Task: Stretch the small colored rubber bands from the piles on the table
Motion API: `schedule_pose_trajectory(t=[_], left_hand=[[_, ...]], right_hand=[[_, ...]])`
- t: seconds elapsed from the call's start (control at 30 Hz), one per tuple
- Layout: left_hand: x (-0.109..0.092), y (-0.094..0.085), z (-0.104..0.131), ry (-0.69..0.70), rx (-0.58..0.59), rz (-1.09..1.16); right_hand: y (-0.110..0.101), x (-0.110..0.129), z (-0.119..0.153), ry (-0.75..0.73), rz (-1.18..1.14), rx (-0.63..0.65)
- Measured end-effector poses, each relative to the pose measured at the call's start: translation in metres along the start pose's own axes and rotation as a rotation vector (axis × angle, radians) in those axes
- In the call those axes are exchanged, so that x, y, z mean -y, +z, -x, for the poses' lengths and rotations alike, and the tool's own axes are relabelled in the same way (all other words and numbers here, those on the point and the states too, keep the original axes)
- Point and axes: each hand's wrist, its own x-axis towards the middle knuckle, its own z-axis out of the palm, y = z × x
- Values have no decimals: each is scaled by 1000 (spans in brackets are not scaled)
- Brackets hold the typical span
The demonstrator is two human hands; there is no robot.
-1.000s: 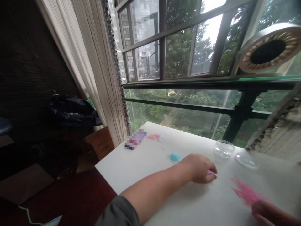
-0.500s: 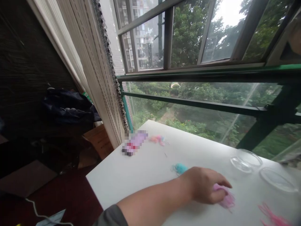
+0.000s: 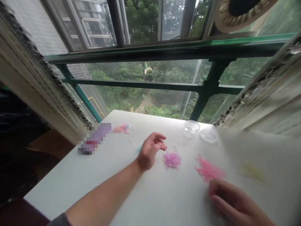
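My left hand point(image 3: 151, 150) hovers over the white table point(image 3: 94, 188), its fingers loosely bent and apart, with nothing visible in it. Just to its right lies a pile of purple thin loops point(image 3: 172, 160), like small rubber bands. A teal pile point(image 3: 138, 150) shows partly behind the hand. My right hand point(image 3: 231, 201) is at the lower right, fingers curled and thumb a little apart; I see nothing in it. Its fingertips are at the near edge of a pink pile of loops point(image 3: 210, 169). A yellow pile point(image 3: 252, 171) lies farther right.
At the back stand a clear plastic tub point(image 3: 191, 129) and a clear lid point(image 3: 208, 136). Small pastel pieces point(image 3: 123, 128) and a blurred-out purple object point(image 3: 95, 138) lie at the left. Curtains point(image 3: 270, 91) and a green railing point(image 3: 141, 84) border the table.
My left hand has let go of the purple loops, which now lie piled on the table. My right hand has come into view. The camera has turned right, showing the pink and yellow piles.
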Motion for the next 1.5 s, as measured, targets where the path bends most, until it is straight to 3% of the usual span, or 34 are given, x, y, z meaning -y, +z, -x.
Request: schedule_pose_trajectory(t=[0.13,0.2,0.27,0.4,0.5,0.7,0.87,0.97,1.1,1.13,1.2,1.3,1.5], left_hand=[[-8,-9,-1,-18,-98,59],[-13,-15,0,5,-155,-65],[-17,-20,0,43,-172,-335],[-17,-19,-4,57,4,-993],[-11,-13,-9,62,132,-1193],[-1,-7,-11,30,244,-1240],[-6,-5,-6,4,296,-996],[-14,-35,-5,93,103,-1022],[-23,-108,-1,109,-325,-1212],[-23,-125,1,75,-363,-1275],[-19,-149,6,46,-323,-1353],[-8,-157,11,40,-262,-1386],[-1,-142,14,-9,-264,-1367]], right_hand=[[2,10,-1,-38,78,-5],[5,10,0,-70,129,-20],[7,11,0,-111,173,-39],[11,16,1,-159,205,-56],[12,14,1,-186,216,-46],[11,5,2,-239,238,-28],[11,8,3,-250,245,-35],[11,9,4,-245,240,-61],[10,6,1,-196,207,-64],[9,5,0,-180,195,-64],[10,3,-3,-144,171,-77],[12,3,-6,-122,200,-110],[11,9,-5,-98,217,-173]])
